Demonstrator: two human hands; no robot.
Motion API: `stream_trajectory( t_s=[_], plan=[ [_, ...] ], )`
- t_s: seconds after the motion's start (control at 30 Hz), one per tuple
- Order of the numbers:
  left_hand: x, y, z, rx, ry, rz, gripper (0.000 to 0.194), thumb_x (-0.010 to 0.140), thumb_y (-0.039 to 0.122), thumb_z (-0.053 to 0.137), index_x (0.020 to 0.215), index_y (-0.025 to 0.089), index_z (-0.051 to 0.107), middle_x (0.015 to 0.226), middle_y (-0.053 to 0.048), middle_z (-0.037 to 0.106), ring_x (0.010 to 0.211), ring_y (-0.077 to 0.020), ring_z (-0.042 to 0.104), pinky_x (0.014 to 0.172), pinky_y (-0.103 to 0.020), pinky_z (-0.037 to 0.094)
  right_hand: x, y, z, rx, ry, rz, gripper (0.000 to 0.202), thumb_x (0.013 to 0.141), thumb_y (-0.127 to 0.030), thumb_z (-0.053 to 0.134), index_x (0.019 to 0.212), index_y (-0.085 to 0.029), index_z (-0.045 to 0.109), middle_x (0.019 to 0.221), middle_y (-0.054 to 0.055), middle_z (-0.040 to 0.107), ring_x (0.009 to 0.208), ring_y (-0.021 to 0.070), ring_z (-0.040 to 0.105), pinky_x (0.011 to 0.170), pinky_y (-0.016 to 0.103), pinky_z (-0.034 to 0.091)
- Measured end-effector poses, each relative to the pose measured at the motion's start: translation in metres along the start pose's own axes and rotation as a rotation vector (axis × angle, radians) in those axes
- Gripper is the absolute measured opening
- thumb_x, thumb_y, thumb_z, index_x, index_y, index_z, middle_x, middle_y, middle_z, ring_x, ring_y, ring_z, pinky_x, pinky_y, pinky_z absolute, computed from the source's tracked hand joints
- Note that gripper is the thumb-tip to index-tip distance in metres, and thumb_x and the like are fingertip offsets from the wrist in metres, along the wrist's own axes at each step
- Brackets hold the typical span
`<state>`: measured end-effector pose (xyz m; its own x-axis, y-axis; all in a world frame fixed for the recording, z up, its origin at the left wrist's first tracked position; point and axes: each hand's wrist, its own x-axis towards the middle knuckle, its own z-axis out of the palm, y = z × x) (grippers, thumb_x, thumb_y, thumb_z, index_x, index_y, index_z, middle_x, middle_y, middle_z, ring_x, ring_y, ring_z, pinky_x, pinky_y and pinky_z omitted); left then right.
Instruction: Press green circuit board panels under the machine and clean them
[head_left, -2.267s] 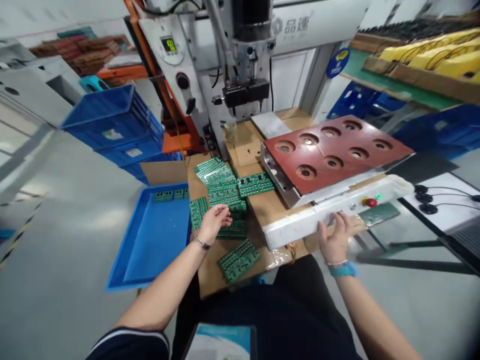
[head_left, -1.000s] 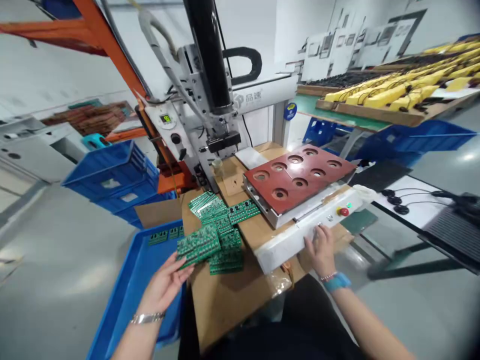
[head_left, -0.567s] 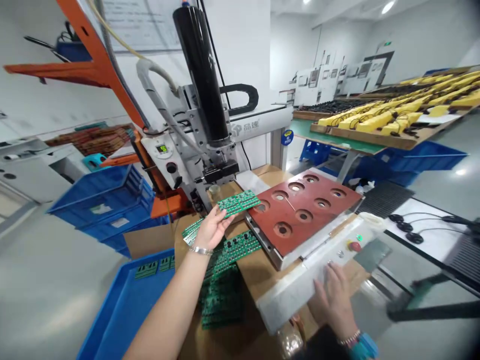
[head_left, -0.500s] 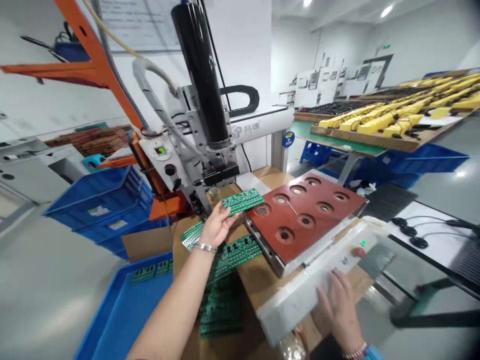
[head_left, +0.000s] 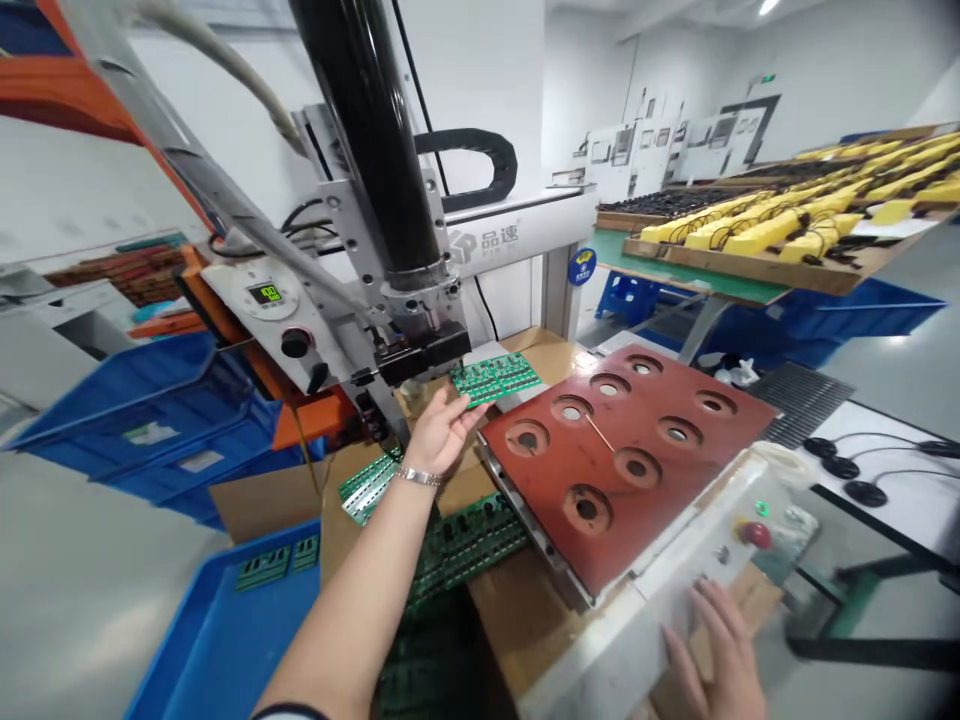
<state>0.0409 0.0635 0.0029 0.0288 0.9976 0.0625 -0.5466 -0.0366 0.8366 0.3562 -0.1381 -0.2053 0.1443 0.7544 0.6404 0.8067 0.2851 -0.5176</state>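
A green circuit board (head_left: pixel 501 378) is pinched at its near left corner by my left hand (head_left: pixel 442 430), just below the head of the machine (head_left: pixel 420 350). My right hand (head_left: pixel 716 645) lies with fingers spread on the white control panel, near the red button (head_left: pixel 755 534), and holds nothing. Between the hands sits a red-brown plate (head_left: pixel 630 450) with several round recesses and a thin stick lying on it. More green boards (head_left: pixel 469 540) lie below my left wrist, and others (head_left: pixel 367 487) rest to its left.
On the left are stacked blue bins (head_left: pixel 135 430) and a blue tray (head_left: pixel 232 620) with small boards. Yellow parts (head_left: pixel 735 225) fill a table at the back right. Black round parts (head_left: pixel 840 466) with cables lie on the right-hand table.
The view has moved closer to the machine. My left hand has carried the board slightly farther back, toward the machine head. My right hand stays on the panel.
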Motion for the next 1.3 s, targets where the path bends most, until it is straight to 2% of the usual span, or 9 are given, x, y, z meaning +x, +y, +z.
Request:
stream_trajectory(
  t_s=[0.17,0.73,1.1,1.3],
  plan=[
    [-0.002,0.001,0.007,0.015,-0.011,-0.004,0.017,0.08,0.008,0.056,0.094,0.017,0.059,0.096,-0.005,0.069,0.098,-0.0198,0.064,0.091,-0.036,0.049,-0.003,0.0,-0.001,0.008,-0.01,0.02,0.057,0.081,-0.042,0.052,0.133,-0.024,0.036,0.134,0.012,0.041,0.125,0.0354,0.038,0.098,0.059,0.036],
    [-0.007,0.006,0.012,0.02,-0.044,0.008,0.023,0.08,0.007,0.055,0.099,0.019,0.058,0.098,-0.003,0.069,0.099,-0.0192,0.064,0.091,-0.033,0.048,0.0,-0.001,-0.001,0.011,-0.006,0.01,0.057,0.081,-0.044,0.052,0.13,-0.02,0.038,0.129,0.015,0.045,0.124,0.0356,0.039,0.098,0.059,0.036],
    [-0.016,0.008,0.008,0.03,-0.073,-0.017,0.041,0.077,0.006,0.059,0.114,0.022,0.054,0.101,-0.003,0.07,0.096,-0.018,0.065,0.093,-0.035,0.047,0.001,-0.006,-0.003,0.0,-0.021,0.026,0.054,0.083,-0.044,0.05,0.129,-0.017,0.039,0.13,0.016,0.043,0.125,0.0352,0.038,0.099,0.059,0.035],
    [-0.013,0.007,0.005,0.019,-0.059,0.002,0.031,0.078,0.008,0.059,0.105,0.022,0.058,0.101,-0.003,0.07,0.095,-0.0174,0.065,0.089,-0.03,0.05,0.003,-0.009,-0.006,-0.007,-0.029,0.02,0.053,0.084,-0.044,0.05,0.128,-0.017,0.04,0.129,0.016,0.044,0.124,0.0352,0.038,0.098,0.059,0.036]
  ],
)
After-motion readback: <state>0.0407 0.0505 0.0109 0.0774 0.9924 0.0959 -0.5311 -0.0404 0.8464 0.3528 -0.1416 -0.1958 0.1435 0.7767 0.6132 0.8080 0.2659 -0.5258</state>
